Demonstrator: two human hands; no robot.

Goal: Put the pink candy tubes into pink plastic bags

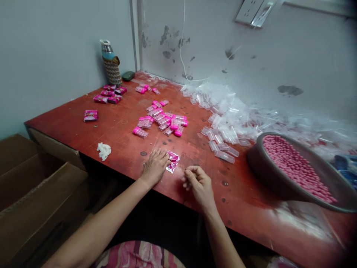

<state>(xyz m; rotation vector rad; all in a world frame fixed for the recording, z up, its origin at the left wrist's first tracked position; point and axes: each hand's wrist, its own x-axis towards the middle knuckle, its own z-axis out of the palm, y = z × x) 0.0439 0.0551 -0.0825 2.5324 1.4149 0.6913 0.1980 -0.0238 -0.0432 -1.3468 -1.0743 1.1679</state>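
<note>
My left hand point(156, 166) lies flat on the table near its front edge, fingers stretched out. Its fingertips touch the left side of a shiny pink foil packet point(173, 162), and part of that packet is hidden beneath them. Just right of the packet, my right hand point(198, 184) is held with fingers curled in and the thumb against them. Whatever is in it, if anything, is hidden and slightly blurred. Beyond both hands lies a loose pile of small clear tubes with pink caps point(160, 117), filled with pink pieces.
A grey-brown basin point(255, 163) of pink candies point(295, 167) stands at right. Behind it spreads a heap of clear plastic tubes point(228, 111). Pink packs point(90, 115), crumpled white tissue point(104, 151) and a bottle in a knitted holder point(112, 69) are at left. Cardboard boxes point(55, 193) flank the red table point(122, 128).
</note>
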